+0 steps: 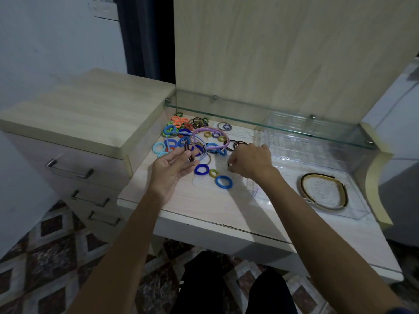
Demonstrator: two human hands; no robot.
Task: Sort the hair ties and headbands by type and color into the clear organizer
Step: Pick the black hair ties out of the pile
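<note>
A mixed pile of hair ties (pixel 181 126) in orange, green, blue and dark colours lies on the desk. A purple headband (pixel 205 130) and a light blue headband (pixel 170 141) lie across it. My left hand (pixel 169 168) is palm up at the pile's near edge and holds a few thin dark brown hair ties (pixel 188 152) between thumb and fingers. My right hand (pixel 250 160) has curled fingers and pinches a thin dark tie (pixel 229 164) with a metal clasp. The clear organizer (pixel 353 207) stands to the right; a black-and-gold headband (pixel 324 193) lies in its front compartment.
Two blue ties (pixel 201 169) (pixel 223 182) and an olive tie (pixel 213 173) lie loose between my hands. A glass shelf (pixel 226 113) overhangs the back of the desk. A drawer unit (pixel 86 123) stands higher on the left. The desk's front edge (pixel 226 225) is near.
</note>
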